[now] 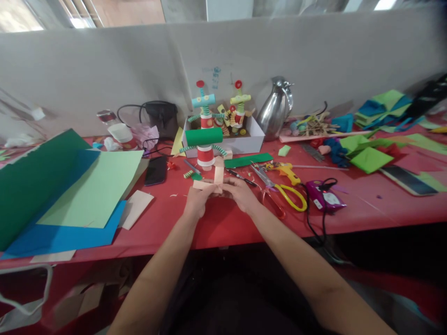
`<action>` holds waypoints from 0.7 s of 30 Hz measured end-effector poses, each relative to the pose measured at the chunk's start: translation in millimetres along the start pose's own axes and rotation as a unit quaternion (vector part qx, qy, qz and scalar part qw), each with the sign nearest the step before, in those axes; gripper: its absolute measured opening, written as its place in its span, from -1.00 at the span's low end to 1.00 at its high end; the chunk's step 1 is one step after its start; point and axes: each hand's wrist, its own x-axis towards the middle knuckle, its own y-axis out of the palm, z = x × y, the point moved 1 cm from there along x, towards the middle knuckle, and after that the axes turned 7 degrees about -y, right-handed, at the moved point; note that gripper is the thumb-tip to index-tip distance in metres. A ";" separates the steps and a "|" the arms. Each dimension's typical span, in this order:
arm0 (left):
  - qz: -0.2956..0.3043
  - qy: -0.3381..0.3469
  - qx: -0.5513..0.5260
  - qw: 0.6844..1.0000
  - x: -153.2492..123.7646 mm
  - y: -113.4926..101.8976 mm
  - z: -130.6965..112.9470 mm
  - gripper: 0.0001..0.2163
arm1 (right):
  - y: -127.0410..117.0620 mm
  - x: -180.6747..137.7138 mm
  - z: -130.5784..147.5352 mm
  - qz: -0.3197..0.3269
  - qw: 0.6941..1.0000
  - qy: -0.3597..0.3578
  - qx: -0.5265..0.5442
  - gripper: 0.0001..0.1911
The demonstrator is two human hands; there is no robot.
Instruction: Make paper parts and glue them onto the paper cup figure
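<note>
Two pale peach paper strips (219,174) meet at a right angle between my hands, one upright and one pointing left. My left hand (199,199) has its fingers closed on the strips from the left. From the right, the fingers of my right hand (240,190) pinch them near the joint. Just behind stands a paper-cup figure (205,156) with a green tube head (204,136) and coiled green arms. A small coiled paper strip (188,174) and a pen (240,177) lie close to my hands.
Yellow-handled scissors (291,197), a yellow glue gun (284,171) and a purple box (324,196) with a cable lie to the right. Large coloured sheets (92,190) and a phone (155,170) are on the left. Behind are a white box (240,148) of figures and a metal jug (275,109).
</note>
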 end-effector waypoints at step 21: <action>-0.024 -0.009 -0.048 0.999 3.8 2.1 4.7 -0.83 | 0.0 3.1 1.0 -0.003 0.999 -0.017 0.035 -0.81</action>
